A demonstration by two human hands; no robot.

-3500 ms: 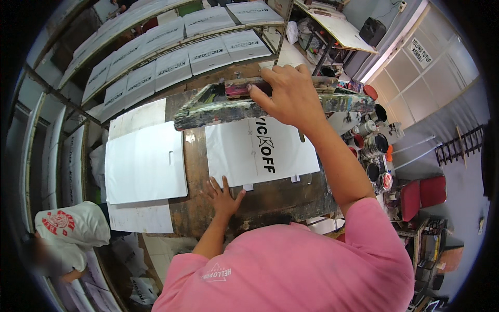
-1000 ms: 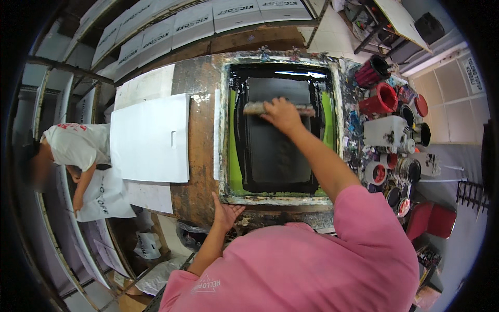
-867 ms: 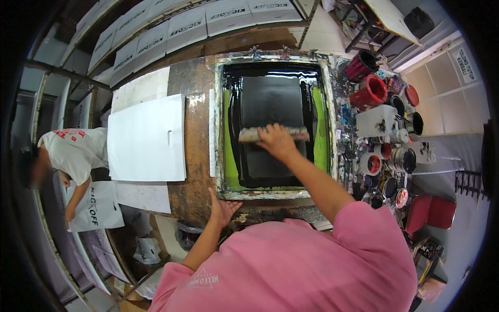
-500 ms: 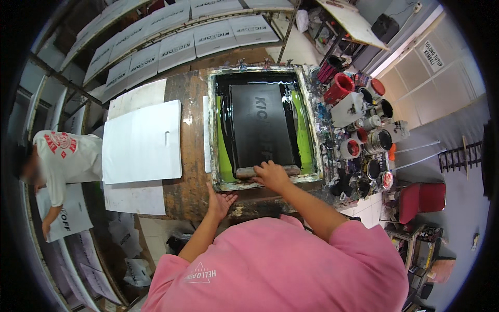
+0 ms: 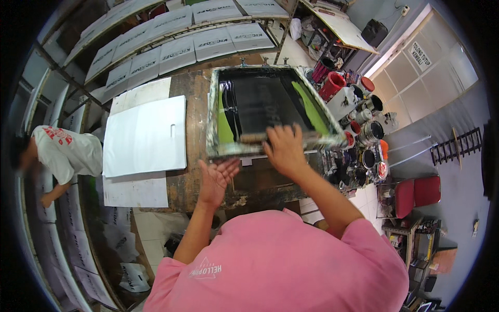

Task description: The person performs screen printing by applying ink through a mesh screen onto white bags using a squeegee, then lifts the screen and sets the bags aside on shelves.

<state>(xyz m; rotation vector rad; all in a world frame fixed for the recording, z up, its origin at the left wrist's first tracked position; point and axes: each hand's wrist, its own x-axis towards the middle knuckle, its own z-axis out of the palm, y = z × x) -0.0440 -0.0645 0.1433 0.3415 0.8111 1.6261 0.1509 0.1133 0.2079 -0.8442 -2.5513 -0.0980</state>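
A screen-printing frame (image 5: 212,112) with a dark, ink-covered mesh and green strips at its sides is tilted up, its near edge raised off the worktable. My right hand (image 5: 287,148) is closed on the wooden handle of a squeegee (image 5: 254,137), which lies across the near end of the mesh. Palm up, my left hand (image 5: 217,179) is just below the frame's near left corner with fingers apart. Whether its fingertips touch the frame I cannot tell. Below the raised edge a small white piece shows; most of what lies beneath the frame is hidden.
White die-cut bags (image 5: 145,135) lie stacked on the worktable (image 5: 187,187) at left. Ink tubs (image 5: 371,131) crowd its right side. Printed bags (image 5: 213,44) fill racks at the back and left. A co-worker (image 5: 65,156) bends at the left racks. A red chair (image 5: 426,195) stands right.
The frame's near edge has risen from the table. My right hand and the squeegee have moved up with it, and my left hand has moved slightly forward. The co-worker's printed bag is out of their hand.
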